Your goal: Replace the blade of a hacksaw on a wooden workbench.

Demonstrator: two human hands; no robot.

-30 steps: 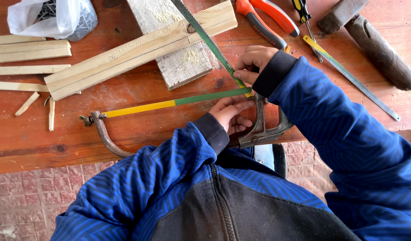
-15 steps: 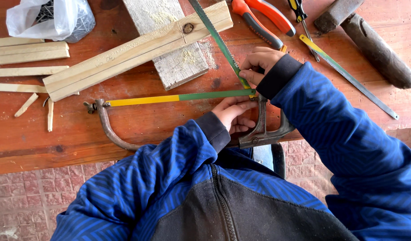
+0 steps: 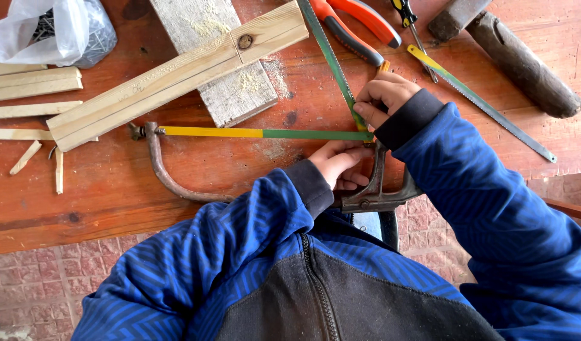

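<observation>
1. Hacksaw: flat on the red table, now shifted farther left than before.
2. Right hand: fingertips pinching the blade end at the saw's handle.
3. Left hand: fingers curled around that handle.
4. Pliers: beyond the saw.

The hacksaw frame under the left grip is rusty, rough metal, and its blade wears smooth yellow and green paint. Beyond both grips, the surface is worn reddish wood, the batten pale and raw, the bag glossy plastic.
</observation>
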